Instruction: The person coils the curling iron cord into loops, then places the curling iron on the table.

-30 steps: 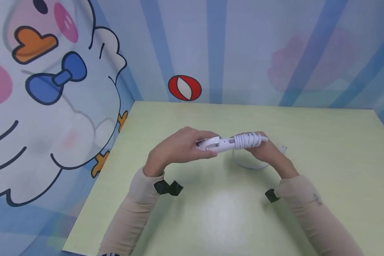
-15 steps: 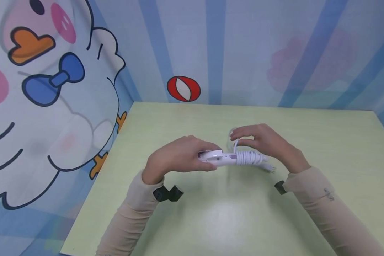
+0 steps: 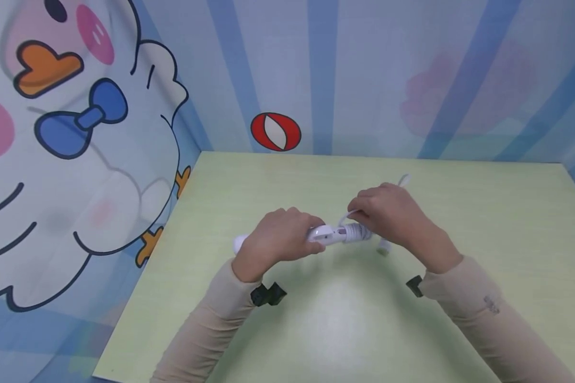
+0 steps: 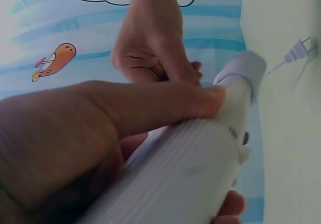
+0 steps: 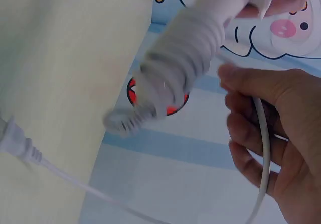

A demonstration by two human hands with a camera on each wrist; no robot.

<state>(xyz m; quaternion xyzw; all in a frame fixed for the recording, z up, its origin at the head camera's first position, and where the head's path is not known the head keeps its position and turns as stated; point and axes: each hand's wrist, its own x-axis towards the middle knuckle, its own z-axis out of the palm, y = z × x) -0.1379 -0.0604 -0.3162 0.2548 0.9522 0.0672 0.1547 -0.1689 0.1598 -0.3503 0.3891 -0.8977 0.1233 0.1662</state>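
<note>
Gripping white appliance (image 3: pixel 323 234) in left hand (image 3: pixel 281 237), with thumb and fingers curled round body. Pinching cord (image 5: pixel 264 133) in right hand (image 3: pixel 388 211), between thumb and forefinger. Holding both above worktop (image 3: pixel 326 330), with coils (image 3: pixel 356 233) round appliance's end toward right edge, plug (image 3: pixel 384 246) nearby.

so you've got the corded device (image 3: pixel 333 235) above the worktop (image 3: pixel 340 324), left hand (image 3: pixel 282 236) round its middle. the cord (image 3: pixel 356 232) winds round its right end, a strand running into your right hand (image 3: pixel 388 213), plug (image 3: pixel 384 247) below that. back wall (image 3: pixel 364 80) behind the worktop, side wall (image 3: pixel 52 207) to your left.
</note>
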